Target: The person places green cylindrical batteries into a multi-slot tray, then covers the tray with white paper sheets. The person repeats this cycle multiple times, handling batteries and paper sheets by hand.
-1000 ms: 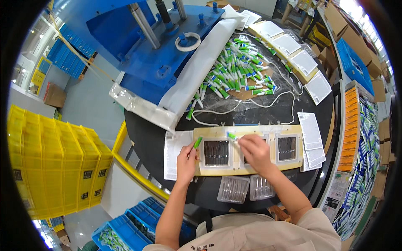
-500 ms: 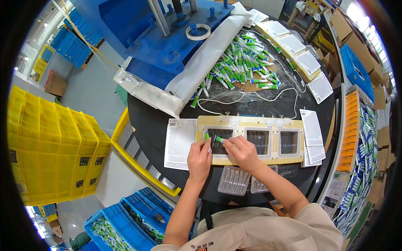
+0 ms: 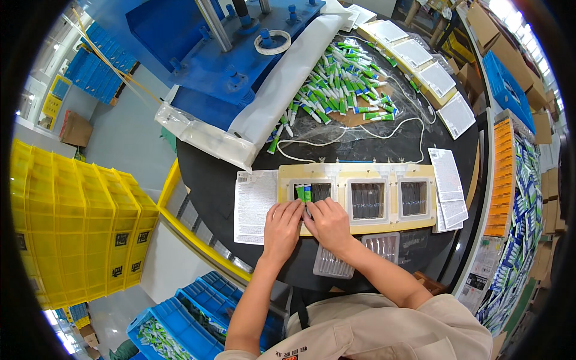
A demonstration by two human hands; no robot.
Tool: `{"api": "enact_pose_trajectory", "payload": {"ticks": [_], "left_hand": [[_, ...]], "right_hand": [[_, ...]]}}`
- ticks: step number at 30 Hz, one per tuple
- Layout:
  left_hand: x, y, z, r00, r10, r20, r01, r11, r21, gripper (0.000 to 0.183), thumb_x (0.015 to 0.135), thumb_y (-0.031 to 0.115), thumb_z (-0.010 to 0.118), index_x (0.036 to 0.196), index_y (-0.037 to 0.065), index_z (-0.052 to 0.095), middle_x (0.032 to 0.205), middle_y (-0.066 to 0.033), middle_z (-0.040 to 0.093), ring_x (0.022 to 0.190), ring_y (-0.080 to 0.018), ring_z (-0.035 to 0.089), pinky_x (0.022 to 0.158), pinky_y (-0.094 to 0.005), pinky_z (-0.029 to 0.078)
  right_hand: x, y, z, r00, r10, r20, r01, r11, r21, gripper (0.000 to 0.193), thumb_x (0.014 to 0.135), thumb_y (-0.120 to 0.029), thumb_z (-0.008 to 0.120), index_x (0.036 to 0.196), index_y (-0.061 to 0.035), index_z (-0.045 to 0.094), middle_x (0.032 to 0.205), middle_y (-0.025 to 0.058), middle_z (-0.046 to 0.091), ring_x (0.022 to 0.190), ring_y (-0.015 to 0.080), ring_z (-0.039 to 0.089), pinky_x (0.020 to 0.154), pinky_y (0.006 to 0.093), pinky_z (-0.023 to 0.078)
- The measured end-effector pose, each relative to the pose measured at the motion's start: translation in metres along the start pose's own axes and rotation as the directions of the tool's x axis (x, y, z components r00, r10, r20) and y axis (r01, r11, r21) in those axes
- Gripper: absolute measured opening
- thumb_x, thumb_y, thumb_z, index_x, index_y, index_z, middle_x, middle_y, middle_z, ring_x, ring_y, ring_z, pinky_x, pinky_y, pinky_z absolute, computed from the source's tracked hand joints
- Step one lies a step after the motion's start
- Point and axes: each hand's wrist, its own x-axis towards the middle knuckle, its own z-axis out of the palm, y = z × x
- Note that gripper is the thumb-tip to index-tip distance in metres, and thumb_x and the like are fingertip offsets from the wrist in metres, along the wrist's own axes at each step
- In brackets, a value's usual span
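Two small green, white and blue squeeze tubes lie side by side in the left window of a cream-coloured frame [image 3: 336,226]. My left hand [image 3: 283,229] has its fingers closed at the lower end of the left tube [image 3: 301,192]. My right hand [image 3: 329,225] is closed in the same way on the right tube [image 3: 308,192]. Both hands hide the tubes' lower ends and the window's front edge. Clear plastic trays with ridged slots sit in the frame's windows; the middle tray [image 3: 368,200] and right tray [image 3: 413,198] hold no tubes.
Loose clear trays [image 3: 332,264] lie before the frame, printed cards [image 3: 255,207] at its left and more cards [image 3: 447,180] at its right. Behind are a heap of tubes [image 3: 342,87], a white cord [image 3: 384,133] and a blue press [image 3: 234,78]. Yellow crates [image 3: 78,216] stand left.
The tubes have gone from tilted between my fingertips to lying parallel in the left window. My hands have come closer together, the right one moving left. The loose trays have shifted slightly.
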Motion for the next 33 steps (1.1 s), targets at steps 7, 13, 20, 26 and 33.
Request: {"api": "enact_pose_trajectory", "payload": {"ticks": [7,13,20,26,33], "left_hand": [[0.0,-0.008,0.003,0.996,-0.011,0.087,0.008,1.0,0.03,0.045,0.09,0.01,0.066,0.134,0.003,0.061,0.142,-0.0086,0.059,0.133,-0.0275,0.053,0.117,-0.0502,0.035],[0.001,-0.011,-0.001,0.989,0.021,0.144,-0.026,0.999,0.033,0.043,0.096,0.018,0.063,0.137,0.005,0.06,0.149,-0.0074,0.054,0.14,-0.0276,0.047,0.119,-0.0523,0.031],[0.006,-0.022,-0.002,0.977,0.046,0.207,-0.024,0.994,-0.105,0.042,0.097,0.024,0.062,0.133,0.002,0.06,0.151,-0.0105,0.051,0.145,-0.0289,0.042,0.122,-0.0521,0.027],[0.003,-0.025,-0.001,0.979,0.068,0.192,-0.049,0.994,-0.101,0.042,0.098,0.023,0.06,0.135,0.003,0.057,0.152,-0.0118,0.05,0.146,-0.028,0.041,0.123,-0.0546,0.023],[-0.008,-0.028,-0.001,0.979,0.032,0.2,-0.011,0.994,-0.106,0.05,0.098,0.02,0.06,0.145,0.003,0.051,0.155,-0.0123,0.047,0.148,-0.0283,0.039,0.123,-0.0532,0.024]], "right_hand": [[0.008,-0.002,-0.003,0.98,0.169,0.108,-0.171,0.985,0.009,0.04,0.081,-0.019,0.076,0.114,-0.0013,0.064,0.089,0.0096,0.062,0.083,0.027,0.062,0.07,0.0387,0.051],[0.007,-0.005,0.002,0.934,0.333,0.127,-0.344,0.936,0.078,0.041,0.081,-0.014,0.074,0.118,-0.0007,0.062,0.096,0.0124,0.065,0.09,0.0308,0.065,0.076,0.0411,0.054],[0.004,0.005,-0.017,0.95,0.307,-0.053,-0.292,0.939,0.183,0.028,0.082,-0.004,0.071,0.11,-0.0016,0.067,0.095,0.0138,0.068,0.083,0.0335,0.069,0.072,0.0407,0.056],[0.001,0.012,-0.023,0.988,-0.112,-0.109,0.122,0.989,0.089,0.032,0.074,-0.001,0.066,0.105,0.0051,0.068,0.101,0.0148,0.068,0.093,0.0298,0.067,0.08,0.0373,0.057],[0.003,0.006,-0.013,0.949,-0.311,-0.047,0.314,0.945,0.091,0.03,0.07,-0.003,0.067,0.098,0.0068,0.069,0.102,0.0147,0.067,0.096,0.0277,0.066,0.082,0.0346,0.058]]}}
